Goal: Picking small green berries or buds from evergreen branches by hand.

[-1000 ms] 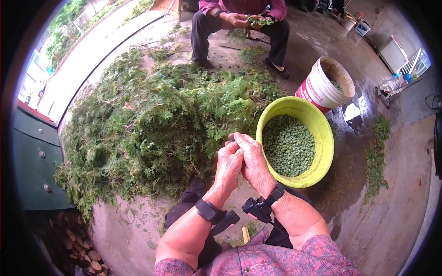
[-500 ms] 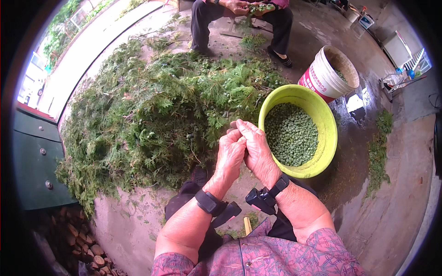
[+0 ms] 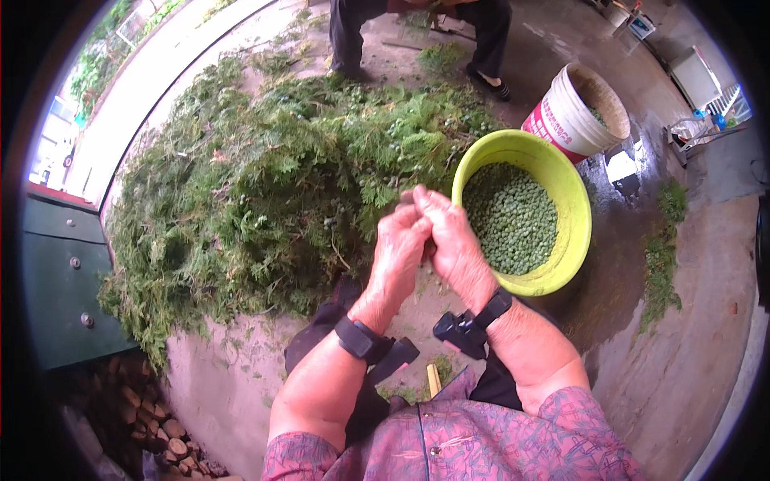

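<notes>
My left hand (image 3: pixel 398 247) and my right hand (image 3: pixel 454 244) meet at the fingertips in front of me, fingers closed in a pinch. Whatever lies between them is hidden by the fingers. Right beside my right hand stands a yellow-green bucket (image 3: pixel 571 228), partly filled with small round green cones or berries (image 3: pixel 513 220). A broad heap of cut evergreen branches (image 3: pixel 273 176), with flat scaly leaves, spreads on the floor beyond and left of my hands. Both wrists carry black straps with small black devices.
Behind the yellow-green bucket a white and red bucket (image 3: pixel 561 120) leans tilted. Another person's legs (image 3: pixel 353 36) show past the heap. Green panels (image 3: pixel 64 272) and stacked firewood (image 3: pixel 164 433) lie at left. Loose sprigs (image 3: pixel 662 256) line the floor at right, near a wet patch.
The view has tipped slightly, so the buckets and heap sit higher and the other person's hands are mostly out of sight. My hands stay pinched together, in nearly the same pose.
</notes>
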A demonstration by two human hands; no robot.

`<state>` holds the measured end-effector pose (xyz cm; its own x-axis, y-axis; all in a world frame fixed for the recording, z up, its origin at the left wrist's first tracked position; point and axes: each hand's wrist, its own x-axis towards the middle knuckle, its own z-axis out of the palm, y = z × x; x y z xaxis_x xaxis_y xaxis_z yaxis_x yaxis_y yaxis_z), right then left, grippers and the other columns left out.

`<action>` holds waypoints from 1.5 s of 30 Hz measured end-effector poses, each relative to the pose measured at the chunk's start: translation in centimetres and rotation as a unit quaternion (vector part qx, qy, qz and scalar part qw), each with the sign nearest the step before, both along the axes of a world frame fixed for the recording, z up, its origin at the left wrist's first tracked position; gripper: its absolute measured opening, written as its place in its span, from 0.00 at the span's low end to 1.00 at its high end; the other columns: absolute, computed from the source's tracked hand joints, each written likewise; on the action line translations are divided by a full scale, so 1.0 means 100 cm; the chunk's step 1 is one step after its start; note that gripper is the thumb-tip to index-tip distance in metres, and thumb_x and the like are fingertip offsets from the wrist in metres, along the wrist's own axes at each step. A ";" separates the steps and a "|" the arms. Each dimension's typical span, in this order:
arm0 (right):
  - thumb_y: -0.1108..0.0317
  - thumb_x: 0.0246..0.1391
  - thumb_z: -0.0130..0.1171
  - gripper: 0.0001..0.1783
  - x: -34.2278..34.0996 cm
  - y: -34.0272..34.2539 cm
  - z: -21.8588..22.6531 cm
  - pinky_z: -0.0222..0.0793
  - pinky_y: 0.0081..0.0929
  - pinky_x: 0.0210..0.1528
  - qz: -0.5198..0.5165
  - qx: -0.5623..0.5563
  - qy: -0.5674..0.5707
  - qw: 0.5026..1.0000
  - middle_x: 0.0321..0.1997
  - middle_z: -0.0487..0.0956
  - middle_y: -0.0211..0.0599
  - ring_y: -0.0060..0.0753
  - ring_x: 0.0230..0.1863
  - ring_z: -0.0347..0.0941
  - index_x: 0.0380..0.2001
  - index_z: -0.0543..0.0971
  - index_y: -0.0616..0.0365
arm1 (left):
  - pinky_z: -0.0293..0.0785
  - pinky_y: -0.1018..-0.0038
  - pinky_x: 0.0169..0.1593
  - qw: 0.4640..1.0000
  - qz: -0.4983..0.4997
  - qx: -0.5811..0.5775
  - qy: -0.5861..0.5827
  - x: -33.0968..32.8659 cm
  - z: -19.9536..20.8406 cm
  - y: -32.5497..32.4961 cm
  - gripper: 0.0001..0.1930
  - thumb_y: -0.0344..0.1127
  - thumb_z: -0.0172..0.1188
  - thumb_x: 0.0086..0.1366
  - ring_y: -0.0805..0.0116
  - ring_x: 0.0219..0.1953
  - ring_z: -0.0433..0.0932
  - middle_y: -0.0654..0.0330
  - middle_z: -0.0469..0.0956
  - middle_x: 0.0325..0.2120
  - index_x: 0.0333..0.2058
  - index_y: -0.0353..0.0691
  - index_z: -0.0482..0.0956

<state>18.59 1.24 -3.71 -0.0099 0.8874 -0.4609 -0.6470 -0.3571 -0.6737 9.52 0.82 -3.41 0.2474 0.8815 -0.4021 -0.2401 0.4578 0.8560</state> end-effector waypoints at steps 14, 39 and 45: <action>0.59 0.57 0.51 0.15 0.067 0.019 -0.024 0.72 0.25 0.33 -0.051 0.010 -0.086 0.995 0.31 0.76 0.36 0.29 0.31 0.74 0.37 0.73 0.62 | 0.66 0.88 0.19 0.962 0.255 0.010 -0.094 -0.095 0.029 0.042 0.04 0.29 0.58 0.59 0.81 0.18 0.70 0.64 0.74 0.19 0.32 0.36 0.75; 0.68 0.56 0.49 0.21 -0.046 0.043 -0.177 0.72 0.24 0.30 0.186 -0.097 -0.281 0.936 0.46 0.73 0.40 0.29 0.33 0.74 0.53 0.66 0.60 | 0.65 0.87 0.22 0.910 0.376 0.016 -0.171 -0.163 0.038 0.027 0.04 0.29 0.57 0.59 0.80 0.24 0.71 0.65 0.74 0.25 0.33 0.36 0.75; 0.61 0.50 0.58 0.35 -0.069 0.061 -0.192 0.72 0.26 0.35 0.245 -0.060 -0.272 0.929 0.52 0.69 0.43 0.32 0.39 0.73 0.60 0.58 0.57 | 0.66 0.87 0.23 0.902 0.398 0.013 -0.163 -0.178 0.036 0.020 0.06 0.29 0.57 0.60 0.80 0.25 0.71 0.64 0.75 0.28 0.35 0.35 0.74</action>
